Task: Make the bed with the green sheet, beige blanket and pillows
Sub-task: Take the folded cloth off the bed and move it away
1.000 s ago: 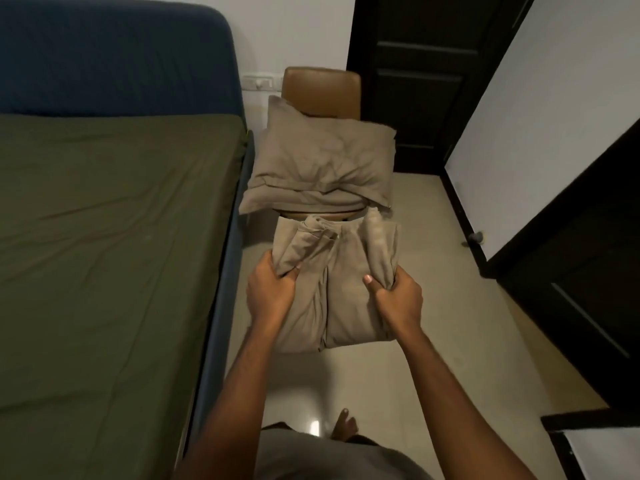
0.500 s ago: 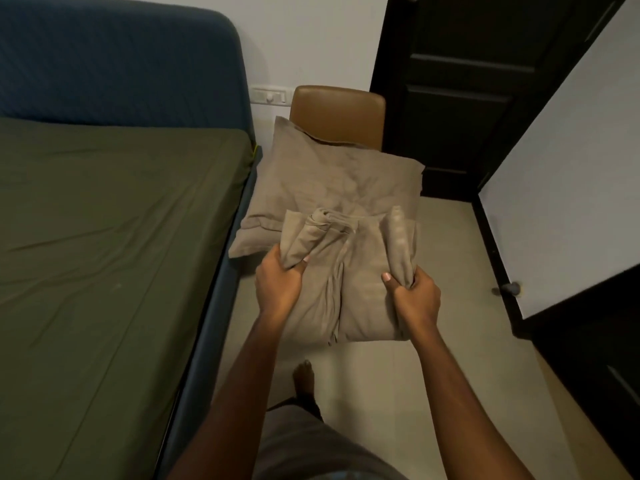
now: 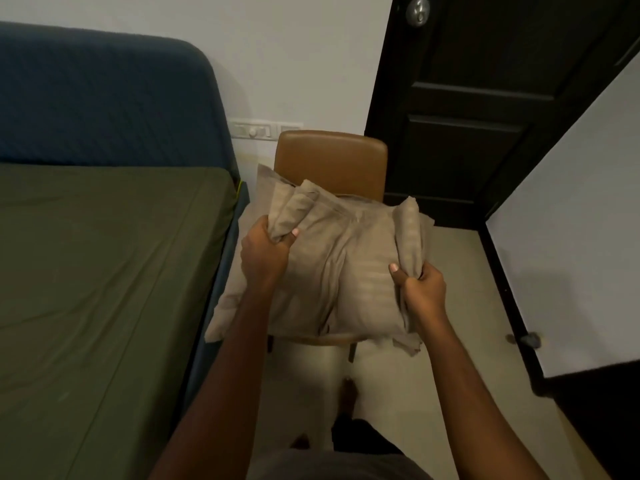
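Head view, looking down.

Left grip [image 3: 263, 254]: fingers and thumb curled tight round a bunched roll at the top left corner of the folded beige blanket [image 3: 339, 268]. Thumbnail shows on the cloth's upper face.

Right grip [image 3: 420, 289]: closed the same way on the bundle's right edge, thumb on top, a ridge of fabric standing up just beyond the knuckles.

The blanket spans the gap between the two grips. It is a thick folded square with faint stripes and a crease running down its middle.

Under the blanket, and below the left grip, lies a beige pillow [image 3: 225, 313]. One corner sticks out toward the bed and another shows past the left grip's far side. Cannot tell whether the blanket rests on the pillow or hangs just above it.

The pillow sits on a brown chair [image 3: 332, 157]. The chair's backrest rises beyond both grips, and its seat edge shows just under the bundle.

Left of the left grip is the bed, with the green sheet [image 3: 104, 271] spread flat and lightly wrinkled. The blue headboard [image 3: 104, 98] stands at its far end.

On the wall beyond the left grip is a switch panel [image 3: 256, 129].

Beyond the right grip is a dark door [image 3: 485, 98] with a round knob [image 3: 418, 8].

Right of the right grip is a white panel [image 3: 571, 220] in a dark frame.

Below the grips are pale floor [image 3: 467, 306] and a bare foot [image 3: 348, 393].
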